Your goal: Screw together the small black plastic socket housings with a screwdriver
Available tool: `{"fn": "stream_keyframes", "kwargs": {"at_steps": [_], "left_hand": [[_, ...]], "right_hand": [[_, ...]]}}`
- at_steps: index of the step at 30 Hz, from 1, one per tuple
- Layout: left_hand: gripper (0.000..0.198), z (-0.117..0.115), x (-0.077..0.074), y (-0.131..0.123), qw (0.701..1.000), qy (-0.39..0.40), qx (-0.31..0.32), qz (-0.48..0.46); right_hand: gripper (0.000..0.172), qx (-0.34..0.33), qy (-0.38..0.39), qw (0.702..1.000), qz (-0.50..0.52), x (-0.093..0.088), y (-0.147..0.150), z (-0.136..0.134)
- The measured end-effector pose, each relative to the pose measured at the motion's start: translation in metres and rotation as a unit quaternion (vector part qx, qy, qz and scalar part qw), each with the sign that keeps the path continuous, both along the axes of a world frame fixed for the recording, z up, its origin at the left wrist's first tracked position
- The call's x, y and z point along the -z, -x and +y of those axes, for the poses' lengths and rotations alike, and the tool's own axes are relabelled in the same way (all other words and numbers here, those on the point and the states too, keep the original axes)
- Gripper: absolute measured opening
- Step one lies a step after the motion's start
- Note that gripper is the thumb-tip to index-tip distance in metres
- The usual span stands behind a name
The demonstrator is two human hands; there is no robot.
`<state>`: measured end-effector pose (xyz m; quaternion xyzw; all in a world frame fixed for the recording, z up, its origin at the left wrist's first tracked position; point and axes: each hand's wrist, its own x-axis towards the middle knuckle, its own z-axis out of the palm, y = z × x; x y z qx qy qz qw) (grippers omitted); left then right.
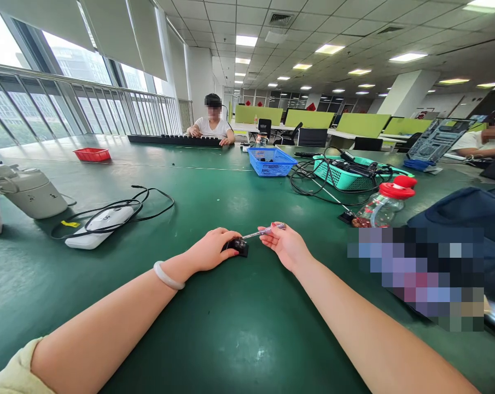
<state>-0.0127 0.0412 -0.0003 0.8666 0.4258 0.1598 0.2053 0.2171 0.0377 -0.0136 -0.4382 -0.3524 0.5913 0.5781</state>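
Note:
My left hand (215,249), with a pale bangle (168,277) on its wrist, is closed around a small black part (241,247) resting on the green table. The fingers cover much of that part, so its kind does not show. Between thumb and fingers, my right hand (286,245) grips a slim screwdriver (267,231) with a clear handle. Its thin metal shaft points left, and the tip meets the upper edge of the black part or lies right beside it.
Left on the green table (190,334) lie a white power bank (100,227) with a black cable and a pale bottle (34,191). Further off are red (92,155), blue (272,162) and teal (345,178) baskets. A red-lidded jar (384,205) stands right. A person (212,128) sits opposite.

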Motion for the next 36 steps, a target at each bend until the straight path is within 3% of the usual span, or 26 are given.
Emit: {"fn": "stream_keyframes", "kwargs": {"at_steps": [9,13,21,27,36], "left_hand": [[0.037,0.0,0.0,-0.001,1.0,-0.009,0.011,0.009],[0.043,0.001,0.0,0.002,1.0,-0.008,0.02,0.003],[0.044,0.001,-0.002,0.001,0.999,-0.029,0.029,0.005],[0.043,0.002,0.0,0.001,0.998,-0.046,0.032,0.01],[0.043,0.002,0.001,0.001,0.998,-0.052,0.029,0.014]], "right_hand": [[0.037,-0.001,-0.026,0.998,-0.055,-0.003,0.002,-0.002],[0.042,0.027,-0.099,0.991,-0.091,-0.009,0.007,-0.007],[0.028,0.022,-0.286,0.925,-0.25,-0.017,0.013,-0.03],[0.03,-0.009,-0.322,0.872,-0.369,-0.018,0.013,-0.033],[0.033,-0.012,-0.365,0.852,-0.374,-0.019,0.012,-0.032]]}}
